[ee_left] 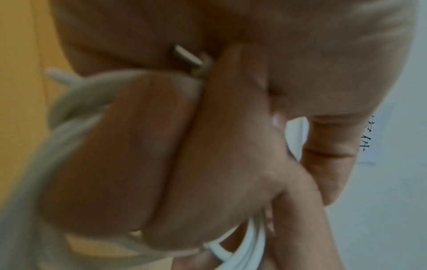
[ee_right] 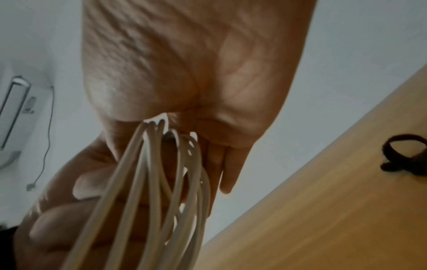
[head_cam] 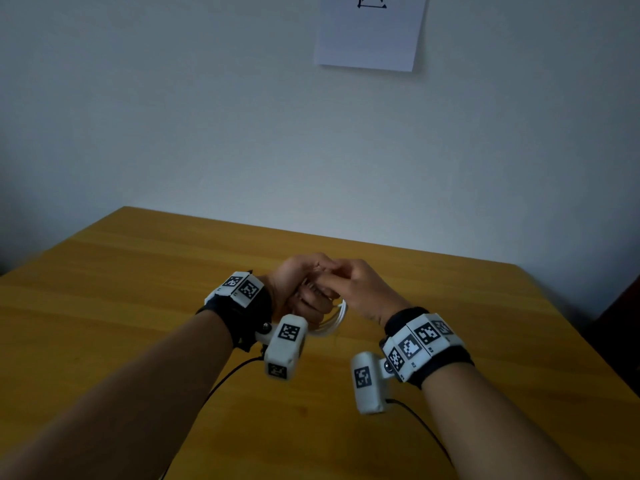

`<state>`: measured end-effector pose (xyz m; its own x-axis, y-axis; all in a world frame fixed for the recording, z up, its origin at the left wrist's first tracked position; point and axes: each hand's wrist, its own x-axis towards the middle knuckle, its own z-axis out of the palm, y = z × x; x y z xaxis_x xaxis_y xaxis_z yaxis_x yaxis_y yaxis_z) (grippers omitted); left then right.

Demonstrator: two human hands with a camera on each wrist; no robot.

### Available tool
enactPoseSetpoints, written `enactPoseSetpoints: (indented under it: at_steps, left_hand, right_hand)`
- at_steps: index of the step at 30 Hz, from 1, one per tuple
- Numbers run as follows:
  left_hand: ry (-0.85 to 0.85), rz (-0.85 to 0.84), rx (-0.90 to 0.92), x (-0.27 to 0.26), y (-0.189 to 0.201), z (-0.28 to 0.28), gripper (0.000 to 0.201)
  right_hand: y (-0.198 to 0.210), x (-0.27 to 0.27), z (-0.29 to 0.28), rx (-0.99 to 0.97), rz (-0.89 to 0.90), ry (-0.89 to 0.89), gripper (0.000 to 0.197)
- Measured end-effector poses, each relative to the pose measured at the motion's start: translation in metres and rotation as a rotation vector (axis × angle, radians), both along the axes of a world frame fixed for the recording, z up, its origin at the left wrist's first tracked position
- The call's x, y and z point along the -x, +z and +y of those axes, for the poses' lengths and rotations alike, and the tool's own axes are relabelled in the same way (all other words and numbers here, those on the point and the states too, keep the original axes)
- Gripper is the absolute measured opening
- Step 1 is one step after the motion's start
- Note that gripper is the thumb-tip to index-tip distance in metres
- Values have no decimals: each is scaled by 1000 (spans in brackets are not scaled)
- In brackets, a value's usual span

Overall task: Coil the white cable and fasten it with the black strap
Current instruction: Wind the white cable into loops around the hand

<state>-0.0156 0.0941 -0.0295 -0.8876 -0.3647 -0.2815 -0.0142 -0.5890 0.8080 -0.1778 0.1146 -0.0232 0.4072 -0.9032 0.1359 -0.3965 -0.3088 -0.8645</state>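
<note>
Both hands meet above the middle of the table, pressed close together. My left hand (head_cam: 310, 299) is curled into a fist round the coiled white cable (head_cam: 338, 318), whose loops bulge out below the fist. In the left wrist view the cable (ee_left: 245, 250) passes under the curled fingers, and a small metal plug tip (ee_left: 188, 56) pokes out between the hands. My right hand (head_cam: 334, 277) pinches the same bundle; several loops of the cable (ee_right: 148, 182) hang from its fingers. The black strap (ee_right: 406, 155) lies apart on the table as a loose ring. The head view does not show it.
The wooden table (head_cam: 138, 289) reaches back to a pale wall with a paper sheet (head_cam: 370, 32) on it. Thin black leads (head_cam: 221, 382) trail from the wrist cameras toward the near edge. A dark object (head_cam: 620, 334) stands past the table's right edge.
</note>
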Motion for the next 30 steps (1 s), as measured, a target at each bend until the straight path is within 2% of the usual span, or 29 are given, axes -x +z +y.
enactPoseSetpoints:
  at_steps: [3,9,18,22,24,27,30]
  left_hand:
    - [96,-91,83,-2,0,-8,51]
    - [314,-245,176,4,-2,-12,64]
    - [594,-491,371,23,-6,-26,68]
    - [784,-668,575,37,-24,-44,76]
    - [795,-742,711,40,-35,-54,81]
    - [759,-664,721,41,-45,-66,78]
    - [687,-561,694,41,-50,-74,64]
  right_hand:
    - [-4,0,-4,25,66,-41,28]
    - [-11,-2,-10,100,194,-107,41]
    - [-30,3,-27,121,218,-170,33]
    - [-42,6,-36,153,181,-217,31]
    - [-50,7,-41,174,182,-256,32]
    - [-60,13,-49,178,143,-346,35]
    - [-70,19,-59,188,93,-436,40]
